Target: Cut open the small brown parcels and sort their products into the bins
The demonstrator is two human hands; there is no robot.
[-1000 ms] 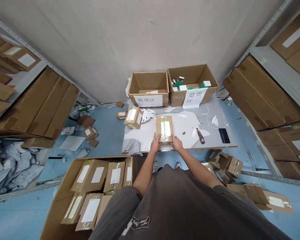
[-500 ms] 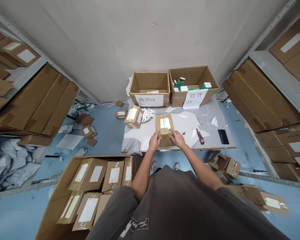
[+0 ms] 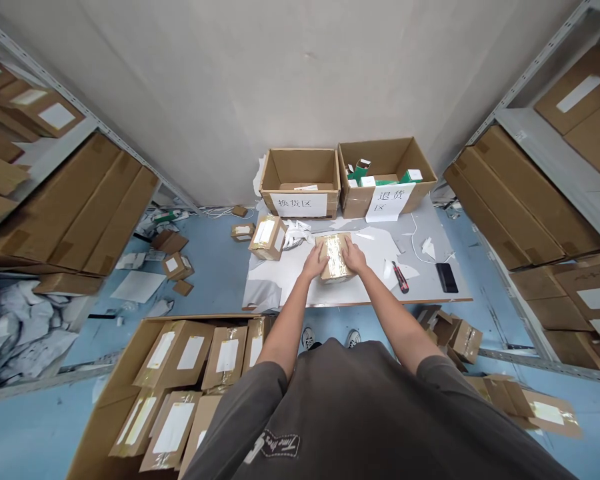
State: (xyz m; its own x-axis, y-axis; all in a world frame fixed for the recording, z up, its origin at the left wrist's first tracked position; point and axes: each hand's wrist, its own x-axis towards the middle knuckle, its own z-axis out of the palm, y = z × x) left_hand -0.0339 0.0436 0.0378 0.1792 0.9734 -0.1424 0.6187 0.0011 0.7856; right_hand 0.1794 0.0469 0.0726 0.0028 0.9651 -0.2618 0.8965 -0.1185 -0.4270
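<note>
A small cardboard box [image 3: 337, 259] with shiny tape across its upper face is held between my two hands over the middle of the table [image 3: 285, 267]. My left hand [image 3: 316, 261] grips its left side, fingers partly hidden behind the box. On the opposite side, my right hand [image 3: 354, 256] clasps it near the top right corner. To the right of the hands lies a red and black utility knife [image 3: 401, 277]. Left of them stands another taped cardboard box [image 3: 268, 237] with white labels, beside crumpled white paper [image 3: 297, 233].
Two open cartons with handwritten signs, a left one [image 3: 300, 205] and a right one [image 3: 355, 202] holding green-and-white boxes, stand at the table's back. A phone [image 3: 447, 278] lies at right. A large carton [image 3: 105, 407] of parcels sits lower left. Shelves flank both sides.
The box has been turned and tilted in my hands; its white label no longer shows and a taped face is up. Both hands have moved slightly farther from my body.
</note>
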